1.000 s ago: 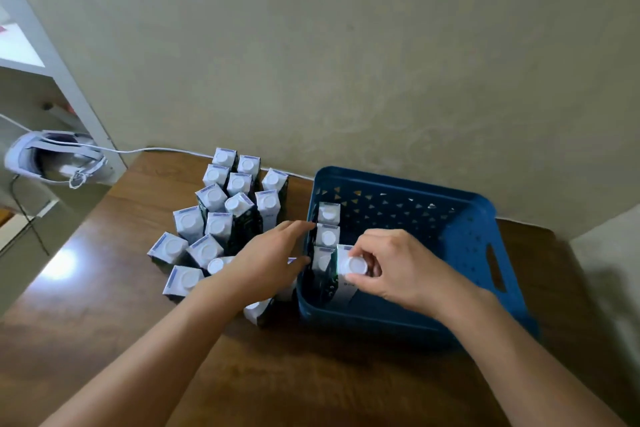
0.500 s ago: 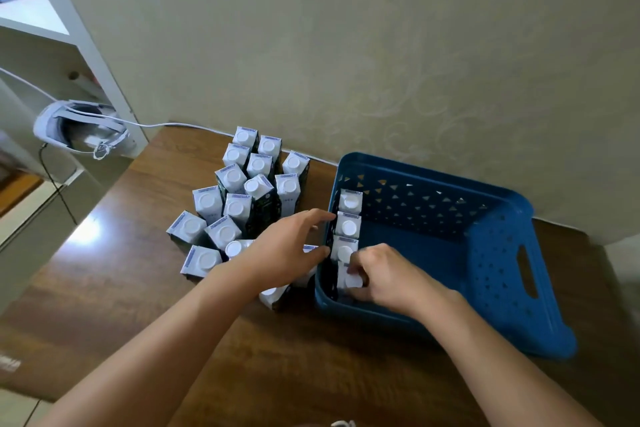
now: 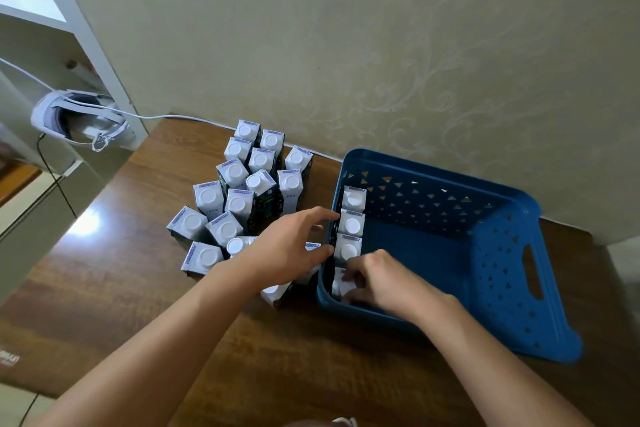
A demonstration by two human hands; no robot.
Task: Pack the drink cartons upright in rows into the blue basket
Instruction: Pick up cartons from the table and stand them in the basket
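Note:
The blue basket (image 3: pixel 446 173) stands on the right of the wooden table. Three drink cartons (image 3: pixel 351 224) stand upright in a row along its left wall. My right hand (image 3: pixel 384 282) is down in the near left corner, fingers curled round a fourth carton (image 3: pixel 340 285) at the row's near end. Several more white-capped cartons (image 3: pixel 239 203) stand clustered on the table left of the basket. My left hand (image 3: pixel 287 246) hovers over the nearest of them with fingers extended, its fingertips at the basket's left rim; it holds nothing.
A white headset (image 3: pixel 74 118) with a cable lies on a shelf unit at the far left. A white cord (image 3: pixel 194 118) runs along the wall behind the cartons. The basket's interior right of the row is bare blue floor (image 3: pixel 426 263).
My right hand has lowered its carton from above the row down into the basket's near left corner. My left hand has stayed beside the basket's left wall.

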